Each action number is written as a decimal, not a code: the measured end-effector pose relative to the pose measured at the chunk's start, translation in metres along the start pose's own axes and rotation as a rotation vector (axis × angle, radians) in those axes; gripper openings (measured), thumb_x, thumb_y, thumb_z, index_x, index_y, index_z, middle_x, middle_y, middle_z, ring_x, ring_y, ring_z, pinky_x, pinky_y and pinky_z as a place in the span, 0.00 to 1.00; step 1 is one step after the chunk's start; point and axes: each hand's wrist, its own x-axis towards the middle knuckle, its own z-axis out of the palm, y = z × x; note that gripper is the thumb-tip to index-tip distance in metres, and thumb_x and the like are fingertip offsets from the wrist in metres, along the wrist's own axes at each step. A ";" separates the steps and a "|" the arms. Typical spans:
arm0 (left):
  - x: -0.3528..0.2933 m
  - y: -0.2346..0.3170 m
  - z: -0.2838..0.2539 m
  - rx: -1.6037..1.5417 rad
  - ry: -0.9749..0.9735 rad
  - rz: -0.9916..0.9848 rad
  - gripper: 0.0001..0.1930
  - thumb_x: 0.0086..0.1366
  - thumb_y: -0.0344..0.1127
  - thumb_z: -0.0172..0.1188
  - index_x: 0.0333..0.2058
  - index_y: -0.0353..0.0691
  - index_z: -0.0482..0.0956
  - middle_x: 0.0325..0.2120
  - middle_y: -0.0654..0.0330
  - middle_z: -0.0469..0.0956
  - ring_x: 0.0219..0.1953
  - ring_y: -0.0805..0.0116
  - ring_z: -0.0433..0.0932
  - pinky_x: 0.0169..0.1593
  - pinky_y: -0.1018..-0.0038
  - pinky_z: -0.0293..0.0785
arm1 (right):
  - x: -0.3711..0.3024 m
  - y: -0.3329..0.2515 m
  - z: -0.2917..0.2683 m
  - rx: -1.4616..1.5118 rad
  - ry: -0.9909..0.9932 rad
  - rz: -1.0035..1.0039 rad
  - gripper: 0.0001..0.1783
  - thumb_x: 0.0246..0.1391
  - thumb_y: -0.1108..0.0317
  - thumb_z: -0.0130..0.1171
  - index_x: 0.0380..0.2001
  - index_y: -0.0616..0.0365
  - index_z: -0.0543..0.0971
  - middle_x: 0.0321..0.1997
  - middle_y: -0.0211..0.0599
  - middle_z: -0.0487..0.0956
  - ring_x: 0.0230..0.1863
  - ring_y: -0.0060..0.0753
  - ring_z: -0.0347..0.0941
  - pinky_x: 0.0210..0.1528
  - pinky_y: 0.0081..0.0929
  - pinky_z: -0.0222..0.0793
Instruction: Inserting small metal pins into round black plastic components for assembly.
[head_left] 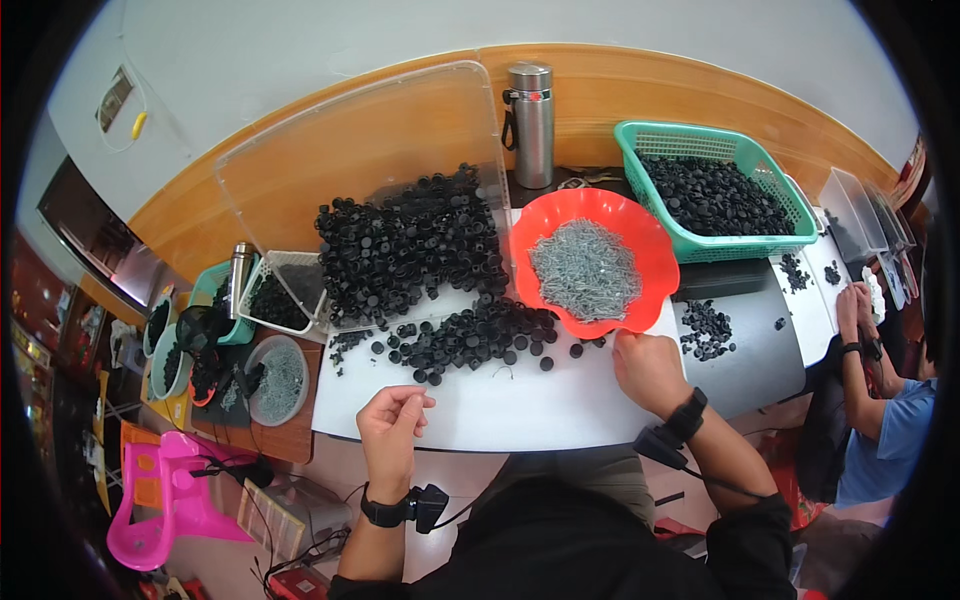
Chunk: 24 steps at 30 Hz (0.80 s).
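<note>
My left hand hovers over the white table's front edge with its fingers curled and thumb against them. Whatever it may pinch is too small to make out. At the near rim of a red scalloped bowl, my right hand has its fingers closed on the edge, the fingertips partly hidden. A heap of thin silvery metal pins fills the bowl's middle. Between my hands and beyond them lie loose round black plastic caps, spilling from a big pile in a clear plastic bin tipped on its side.
A green basket of black parts stands at the back right, near a steel flask. Small black pieces lie on a grey mat. Further right a co-worker's hands work. At left are a pink chair and a bowl of clear pieces.
</note>
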 end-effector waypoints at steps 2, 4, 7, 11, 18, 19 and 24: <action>0.003 0.001 -0.001 0.062 0.040 0.013 0.04 0.60 0.25 0.56 0.33 0.32 0.77 0.25 0.57 0.78 0.21 0.81 0.69 0.24 0.87 0.64 | -0.010 -0.001 -0.003 -0.003 0.023 -0.027 0.05 0.43 0.72 0.54 0.22 0.62 0.71 0.20 0.46 0.74 0.21 0.49 0.73 0.25 0.42 0.69; 0.006 -0.004 -0.004 0.126 0.073 0.023 0.04 0.59 0.24 0.56 0.33 0.32 0.77 0.25 0.58 0.78 0.22 0.82 0.69 0.24 0.87 0.63 | -0.022 -0.002 -0.014 0.074 0.057 -0.031 0.05 0.41 0.74 0.54 0.22 0.62 0.69 0.22 0.46 0.73 0.23 0.49 0.73 0.25 0.41 0.69; 0.014 -0.018 -0.008 0.249 0.041 0.182 0.07 0.53 0.24 0.62 0.33 0.32 0.78 0.25 0.64 0.75 0.21 0.81 0.68 0.25 0.86 0.63 | -0.032 -0.007 -0.024 0.319 0.123 -0.031 0.05 0.39 0.80 0.54 0.21 0.61 0.68 0.22 0.45 0.72 0.23 0.50 0.71 0.24 0.40 0.67; 0.023 -0.008 0.010 0.577 0.024 0.287 0.11 0.46 0.25 0.66 0.31 0.36 0.79 0.24 0.61 0.72 0.21 0.76 0.68 0.25 0.80 0.64 | -0.038 -0.026 -0.032 0.439 0.125 -0.051 0.06 0.38 0.82 0.54 0.21 0.62 0.69 0.22 0.45 0.72 0.22 0.49 0.71 0.23 0.37 0.66; 0.033 -0.008 0.026 0.917 0.074 0.430 0.11 0.43 0.28 0.66 0.29 0.38 0.79 0.24 0.60 0.70 0.27 0.63 0.72 0.30 0.71 0.68 | -0.043 -0.043 -0.025 0.688 0.159 -0.127 0.06 0.40 0.83 0.56 0.24 0.63 0.74 0.24 0.41 0.73 0.23 0.43 0.72 0.25 0.29 0.68; 0.032 -0.008 0.028 0.908 0.086 0.453 0.11 0.43 0.27 0.66 0.29 0.38 0.79 0.25 0.60 0.71 0.28 0.63 0.72 0.31 0.70 0.69 | -0.043 -0.045 -0.023 0.690 0.161 -0.124 0.06 0.40 0.83 0.56 0.24 0.63 0.74 0.24 0.41 0.73 0.23 0.43 0.72 0.25 0.29 0.68; 0.023 -0.002 0.037 0.845 0.021 0.567 0.10 0.45 0.25 0.64 0.30 0.38 0.79 0.28 0.59 0.73 0.32 0.60 0.72 0.36 0.68 0.70 | -0.040 -0.055 -0.017 0.898 0.079 -0.075 0.06 0.42 0.82 0.58 0.27 0.65 0.75 0.26 0.42 0.74 0.25 0.41 0.73 0.27 0.28 0.68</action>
